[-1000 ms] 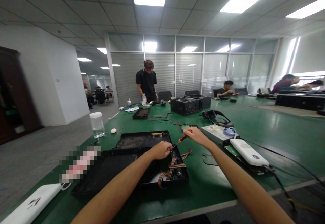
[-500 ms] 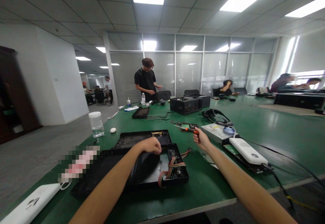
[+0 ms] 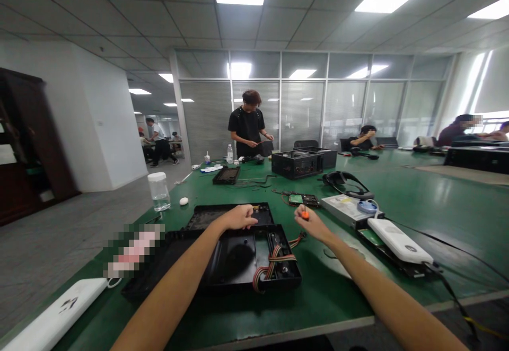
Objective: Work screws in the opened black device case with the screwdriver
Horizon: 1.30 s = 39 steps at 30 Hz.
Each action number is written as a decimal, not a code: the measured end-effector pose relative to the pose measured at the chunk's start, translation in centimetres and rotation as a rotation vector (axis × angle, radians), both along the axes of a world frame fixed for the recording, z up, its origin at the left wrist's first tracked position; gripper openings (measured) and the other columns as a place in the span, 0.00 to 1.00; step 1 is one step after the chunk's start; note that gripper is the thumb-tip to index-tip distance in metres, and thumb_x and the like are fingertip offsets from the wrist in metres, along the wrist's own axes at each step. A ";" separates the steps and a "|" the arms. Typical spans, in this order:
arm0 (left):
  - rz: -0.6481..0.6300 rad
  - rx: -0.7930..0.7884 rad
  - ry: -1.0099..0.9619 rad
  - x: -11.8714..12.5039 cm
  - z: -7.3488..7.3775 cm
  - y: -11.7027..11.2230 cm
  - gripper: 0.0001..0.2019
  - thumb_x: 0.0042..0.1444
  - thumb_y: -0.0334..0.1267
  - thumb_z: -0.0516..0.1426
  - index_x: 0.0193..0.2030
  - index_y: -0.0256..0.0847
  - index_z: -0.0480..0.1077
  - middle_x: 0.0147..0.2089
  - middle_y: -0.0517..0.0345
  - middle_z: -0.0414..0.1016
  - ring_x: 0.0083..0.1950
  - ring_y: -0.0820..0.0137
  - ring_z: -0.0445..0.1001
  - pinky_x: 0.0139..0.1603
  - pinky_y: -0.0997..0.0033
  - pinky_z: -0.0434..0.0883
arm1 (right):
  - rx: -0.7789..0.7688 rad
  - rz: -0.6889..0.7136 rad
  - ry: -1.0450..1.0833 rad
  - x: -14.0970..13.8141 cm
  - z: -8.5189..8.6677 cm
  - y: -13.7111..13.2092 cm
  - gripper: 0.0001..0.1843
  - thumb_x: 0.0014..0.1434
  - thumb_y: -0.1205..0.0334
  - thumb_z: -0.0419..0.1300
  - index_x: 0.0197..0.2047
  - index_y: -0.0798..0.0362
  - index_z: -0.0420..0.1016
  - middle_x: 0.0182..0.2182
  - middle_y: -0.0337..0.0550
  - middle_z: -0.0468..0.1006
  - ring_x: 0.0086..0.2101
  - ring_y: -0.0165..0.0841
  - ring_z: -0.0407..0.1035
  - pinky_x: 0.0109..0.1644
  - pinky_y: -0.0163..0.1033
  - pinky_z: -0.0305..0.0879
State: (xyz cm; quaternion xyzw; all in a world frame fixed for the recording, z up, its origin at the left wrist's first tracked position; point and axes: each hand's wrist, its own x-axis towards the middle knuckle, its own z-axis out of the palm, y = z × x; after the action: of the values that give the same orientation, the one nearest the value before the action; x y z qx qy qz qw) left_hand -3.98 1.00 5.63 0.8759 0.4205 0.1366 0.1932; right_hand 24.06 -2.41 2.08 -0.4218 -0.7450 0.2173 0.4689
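Note:
A black open computer case (image 3: 238,258) lies on the green table (image 3: 326,292) in front of me, with a striped ribbon cable (image 3: 274,266) bunched at its right end. My left hand (image 3: 238,217) hovers over the case's far edge with fingers curled together; what they pinch, if anything, I cannot make out. My right hand (image 3: 312,222) is to the right of the case, closed around an orange-handled screwdriver (image 3: 305,213) whose handle end points toward me.
A white power bank (image 3: 397,240) and a silver drive (image 3: 345,208) lie to the right, with cables trailing off. A small circuit board (image 3: 302,200), a headset (image 3: 345,184), a plastic jar (image 3: 159,192), another black case (image 3: 296,164). People work at the far side.
The screwdriver left the case: my right hand drew it away to the right and turned it handle-first toward me. My left hand moved from inside the case to its far edge.

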 end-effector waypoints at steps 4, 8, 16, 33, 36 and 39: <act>0.029 0.146 0.089 -1.2 0.2 1.0 0.12 0.48 0.43 0.55 0.35 0.37 0.62 0.31 0.61 0.67 0.30 0.75 0.64 0.28 0.79 0.58 | 0.241 0.171 -0.729 -2.6 0.8 -5.5 0.04 0.51 0.65 0.52 0.27 0.55 0.65 0.24 0.38 0.68 0.27 0.28 0.62 0.31 0.33 0.54; 0.037 0.033 0.264 -2.9 -1.7 2.0 0.11 0.50 0.43 0.54 0.34 0.37 0.65 0.30 0.61 0.68 0.29 0.75 0.63 0.26 0.79 0.57 | 0.308 0.141 -1.008 -4.1 -0.3 -10.8 0.05 0.51 0.65 0.53 0.34 0.54 0.67 0.31 0.42 0.72 0.29 0.31 0.65 0.30 0.34 0.52; -0.029 -0.122 0.248 -3.9 -2.7 2.8 0.20 0.50 0.53 0.51 0.32 0.36 0.70 0.28 0.62 0.67 0.28 0.76 0.63 0.26 0.81 0.56 | 0.302 0.166 -0.989 -2.8 -2.4 -14.2 0.09 0.54 0.69 0.52 0.39 0.50 0.64 0.33 0.39 0.71 0.31 0.32 0.65 0.31 0.35 0.53; -0.193 0.404 0.358 -2.6 5.0 -2.2 0.07 0.46 0.38 0.59 0.34 0.42 0.72 0.35 0.57 0.71 0.40 0.66 0.67 0.43 0.72 0.60 | 0.142 -0.019 -0.937 -3.4 -1.9 -9.4 0.08 0.51 0.68 0.52 0.37 0.54 0.67 0.33 0.43 0.71 0.36 0.33 0.66 0.38 0.35 0.56; -0.225 0.440 0.359 -2.6 7.0 -5.8 0.08 0.48 0.40 0.57 0.36 0.43 0.71 0.36 0.57 0.70 0.41 0.66 0.67 0.43 0.71 0.59 | 0.145 -0.033 -0.939 -4.2 -1.4 -5.1 0.10 0.53 0.67 0.52 0.39 0.55 0.68 0.36 0.46 0.72 0.38 0.34 0.66 0.41 0.36 0.58; -0.252 0.416 0.399 -2.6 7.2 -9.9 0.06 0.50 0.39 0.56 0.35 0.43 0.70 0.36 0.58 0.70 0.40 0.67 0.67 0.41 0.72 0.60 | 0.152 -0.044 -0.883 -5.1 -1.3 -1.3 0.11 0.54 0.65 0.51 0.40 0.54 0.69 0.37 0.47 0.73 0.40 0.36 0.67 0.42 0.36 0.60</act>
State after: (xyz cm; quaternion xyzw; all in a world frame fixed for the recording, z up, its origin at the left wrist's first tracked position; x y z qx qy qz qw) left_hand -6.57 -8.89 12.85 0.9514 0.3012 0.0200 -0.0610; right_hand 18.95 -3.74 0.79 -0.4542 -0.8784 -0.0491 0.1404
